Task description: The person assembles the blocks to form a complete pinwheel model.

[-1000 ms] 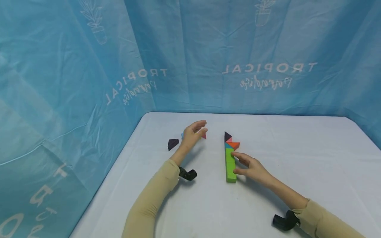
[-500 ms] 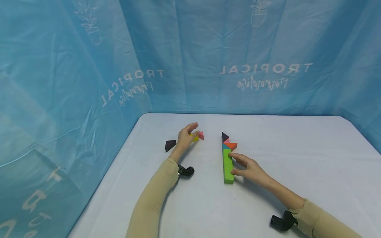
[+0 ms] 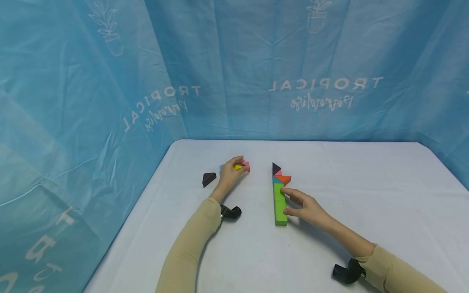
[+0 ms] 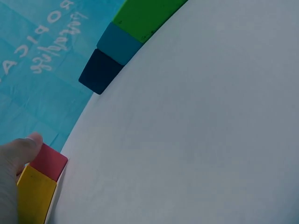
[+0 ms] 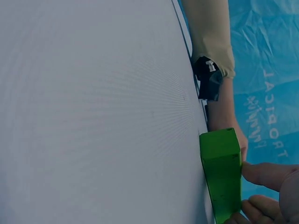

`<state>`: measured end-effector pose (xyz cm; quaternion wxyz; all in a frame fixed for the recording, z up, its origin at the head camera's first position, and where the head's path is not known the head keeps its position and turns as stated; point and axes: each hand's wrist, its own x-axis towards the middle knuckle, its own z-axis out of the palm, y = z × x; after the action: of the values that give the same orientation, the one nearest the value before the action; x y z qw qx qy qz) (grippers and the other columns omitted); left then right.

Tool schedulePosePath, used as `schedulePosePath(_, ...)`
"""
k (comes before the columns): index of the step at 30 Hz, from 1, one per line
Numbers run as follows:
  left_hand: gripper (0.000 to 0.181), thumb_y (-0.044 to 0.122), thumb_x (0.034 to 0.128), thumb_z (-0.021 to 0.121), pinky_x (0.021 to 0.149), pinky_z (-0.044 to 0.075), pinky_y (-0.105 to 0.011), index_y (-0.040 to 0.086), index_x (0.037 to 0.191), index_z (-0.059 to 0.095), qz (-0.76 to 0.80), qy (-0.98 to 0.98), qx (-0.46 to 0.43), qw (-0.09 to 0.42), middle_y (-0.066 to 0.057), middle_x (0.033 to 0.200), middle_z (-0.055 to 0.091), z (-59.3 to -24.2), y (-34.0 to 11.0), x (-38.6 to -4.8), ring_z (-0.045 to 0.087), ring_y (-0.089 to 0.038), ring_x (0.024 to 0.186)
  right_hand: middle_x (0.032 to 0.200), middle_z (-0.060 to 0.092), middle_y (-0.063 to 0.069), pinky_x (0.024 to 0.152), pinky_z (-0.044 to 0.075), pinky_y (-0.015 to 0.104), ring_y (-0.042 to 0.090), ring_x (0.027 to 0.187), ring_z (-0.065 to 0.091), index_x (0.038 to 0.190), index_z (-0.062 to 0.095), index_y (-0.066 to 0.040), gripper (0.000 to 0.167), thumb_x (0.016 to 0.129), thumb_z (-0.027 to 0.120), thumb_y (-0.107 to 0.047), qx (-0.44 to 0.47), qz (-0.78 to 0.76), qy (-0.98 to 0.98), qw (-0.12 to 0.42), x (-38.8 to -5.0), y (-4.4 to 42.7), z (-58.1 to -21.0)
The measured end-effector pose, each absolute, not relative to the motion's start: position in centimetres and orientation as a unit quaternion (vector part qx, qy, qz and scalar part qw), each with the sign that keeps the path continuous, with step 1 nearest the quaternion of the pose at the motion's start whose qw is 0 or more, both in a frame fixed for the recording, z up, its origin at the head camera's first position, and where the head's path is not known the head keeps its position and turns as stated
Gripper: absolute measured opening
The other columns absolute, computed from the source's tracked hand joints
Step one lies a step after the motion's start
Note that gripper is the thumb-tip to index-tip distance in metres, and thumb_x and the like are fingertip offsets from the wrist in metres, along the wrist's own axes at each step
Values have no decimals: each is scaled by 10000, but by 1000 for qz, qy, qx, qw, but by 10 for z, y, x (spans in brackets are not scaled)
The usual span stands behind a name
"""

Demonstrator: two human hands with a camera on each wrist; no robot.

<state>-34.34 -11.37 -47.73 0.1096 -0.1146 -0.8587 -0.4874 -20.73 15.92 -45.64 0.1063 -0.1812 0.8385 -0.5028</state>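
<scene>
Left hand [image 3: 230, 174]: bent about the yellow block [image 4: 37, 193] and pink block [image 4: 49, 162], toward the far-left corner of the white table [image 3: 348, 171]; thumb at the pink one; clamped or only touching, cannot tell.
Right hand [image 3: 307, 207]: thumb and finger apart, resting against the right side of the green blocks [image 3: 280, 203], not wrapped round.
Row: green blocks, blue piece [image 3: 277, 180], orange triangle [image 3: 283, 179] jutting right, small pink triangle [image 3: 278, 173], dark triangle [image 3: 275, 169] nearest the far edge.
Loose: black piece [image 3: 209, 179] near the left edge.
Step in hand: apparently taking hold of yellow and pink, with the row steadied.
Next move: probably calling for a secure pinch, without nudging the row.
Room: white gap between left hand and row; widest toward the right edge; near edge out of view.
</scene>
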Motion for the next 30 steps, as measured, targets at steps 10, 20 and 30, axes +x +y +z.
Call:
schedulePosePath(10,443,230,833,719,1017,465,-366,59,1227,613,-446,-879,-104,133,-114,1158,671,-477,-107,-342,603,-237,1116,1492,388,132,1088,357,475,370,1370,372,1423,409,-108,650,851,693,-226,-191,-503,836,103,-209,160,-457)
schedulePosePath(20,382,185,858,689,1022,460,-384,67,1215,621,-425,-886,-112,144,-114,1173,669,-476,-106,-342,601,-252,1129,1496,383,126,1094,354,464,360,1373,371,1427,405,-112,661,846,699,-228,-189,-505,836,105,-209,159,-458)
schedulePosePath(30,374,141,880,657,1103,387,-376,138,1253,616,-419,-892,-149,85,-43,1298,614,-473,-111,-345,508,-226,1278,1488,386,146,1080,371,479,387,1358,383,1421,410,-93,651,848,694,-217,-187,-503,837,105,-206,158,-456)
